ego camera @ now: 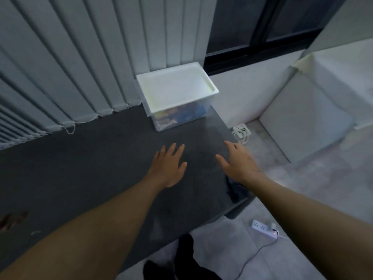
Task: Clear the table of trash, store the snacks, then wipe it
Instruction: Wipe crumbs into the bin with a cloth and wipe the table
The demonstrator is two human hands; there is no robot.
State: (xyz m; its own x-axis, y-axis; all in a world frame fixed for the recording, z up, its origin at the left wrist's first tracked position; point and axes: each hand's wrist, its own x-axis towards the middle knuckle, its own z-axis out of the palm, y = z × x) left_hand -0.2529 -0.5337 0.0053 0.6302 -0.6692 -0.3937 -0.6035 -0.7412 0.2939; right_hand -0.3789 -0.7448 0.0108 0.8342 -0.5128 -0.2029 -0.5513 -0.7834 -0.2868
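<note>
A clear plastic storage box (181, 118) with a white lid (175, 87) stands at the far right corner of the dark grey table (90, 168); colourful snack packets show through its wall. My left hand (169, 166) hovers flat over the table with fingers spread, holding nothing. My right hand (238, 160) is open too, above the table's right edge, a short way in front of the box. A dark cloth (236, 190) lies under my right wrist at the table's right edge.
Vertical blinds (80, 67) hang along the table's back edge. A reddish scrap (12, 220) and a small pale bit (35, 232) lie at the near left. On the floor to the right are two white power strips (264, 229) (241, 130) and white cabinets (314, 110).
</note>
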